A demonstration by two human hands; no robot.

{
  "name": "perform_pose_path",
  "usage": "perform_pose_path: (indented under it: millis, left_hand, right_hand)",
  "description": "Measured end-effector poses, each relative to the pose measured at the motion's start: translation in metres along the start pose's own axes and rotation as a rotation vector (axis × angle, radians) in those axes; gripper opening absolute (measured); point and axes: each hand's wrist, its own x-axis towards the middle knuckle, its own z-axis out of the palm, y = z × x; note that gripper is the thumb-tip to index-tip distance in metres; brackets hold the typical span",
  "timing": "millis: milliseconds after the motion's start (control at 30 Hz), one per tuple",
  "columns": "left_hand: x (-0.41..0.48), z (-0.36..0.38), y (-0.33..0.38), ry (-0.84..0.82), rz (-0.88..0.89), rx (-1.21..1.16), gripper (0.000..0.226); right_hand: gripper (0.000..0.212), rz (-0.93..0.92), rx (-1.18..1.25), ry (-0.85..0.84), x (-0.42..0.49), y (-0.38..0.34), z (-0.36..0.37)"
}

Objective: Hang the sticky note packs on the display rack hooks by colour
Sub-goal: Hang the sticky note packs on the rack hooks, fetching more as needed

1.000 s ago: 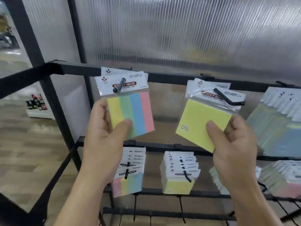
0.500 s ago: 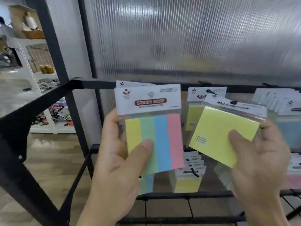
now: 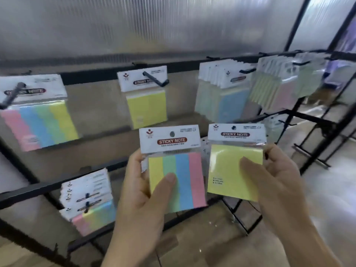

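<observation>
My left hand (image 3: 142, 199) grips a striped pack (image 3: 179, 176) of sticky notes, yellow, green, blue and pink from left to right, with the thumb curled across its front and the fingers wrapped behind its left edge. My right hand (image 3: 279, 180) grips a plain yellow pack (image 3: 231, 170) in the same way, thumb on the front and fingers curled round its right edge. Both packs stand upright and side by side, close together, each with a white header card reading STICKY NOTE. They are held well below the top rail (image 3: 92, 78) of the display rack and in front of it, on no hook. From that rail, directly above my left hand, a single yellow pack (image 3: 146, 108) hangs on a black hook (image 3: 156, 79). Further left along the rail a striped pack (image 3: 38, 122) hangs on another hook (image 3: 13, 95), its pink stripe on the left. To the right along the rail hangs a thick row of packs (image 3: 225, 101), pale green and blue, and past it more rows (image 3: 273, 89) too blurred to tell apart. Under the top rail, on a lower rail (image 3: 38, 189), hangs a bundle of striped packs (image 3: 90, 205). Behind the top rail stands a ribbed translucent panel (image 3: 154, 26).
</observation>
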Motion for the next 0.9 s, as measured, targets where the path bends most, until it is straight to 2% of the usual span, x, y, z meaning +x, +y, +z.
perform_pose_path:
  millis: [133, 233, 367, 467, 533, 667, 767, 900]
  left_hand:
    - [0.003, 0.04, -0.039, -0.131, -0.106, 0.066, 0.046]
    - [0.008, 0.078, -0.062, -0.221, -0.147, 0.118, 0.041]
    - [0.014, 0.13, -0.085, -0.351, -0.221, 0.156, 0.052]
    - [0.016, 0.17, -0.105, -0.392, -0.267, 0.19, 0.038]
    - [0.018, 0.204, -0.119, -0.412, -0.298, 0.211, 0.033]
    - [0.025, 0.282, -0.145, -0.5, -0.296, 0.273, 0.045]
    - [0.034, 0.342, -0.159, -0.56, -0.255, 0.261, 0.041]
    - [0.044, 0.412, -0.18, -0.615, -0.25, 0.225, 0.033]
  right_hand:
    - [0.028, 0.121, -0.026, 0.168, -0.006, 0.017, -0.058]
    - [0.035, 0.19, -0.032, 0.257, -0.011, 0.023, -0.101]
    - [0.032, 0.276, -0.022, 0.355, -0.015, 0.031, -0.157]
    - [0.021, 0.304, -0.056, 0.384, -0.009, 0.041, -0.198]
    - [0.024, 0.322, -0.059, 0.392, -0.002, 0.043, -0.227]
    - [0.024, 0.314, -0.06, 0.432, 0.021, 0.036, -0.297]
    - [0.024, 0.295, -0.101, 0.493, 0.037, 0.021, -0.354]
    - [0.043, 0.279, -0.101, 0.596, 0.049, 0.011, -0.427]
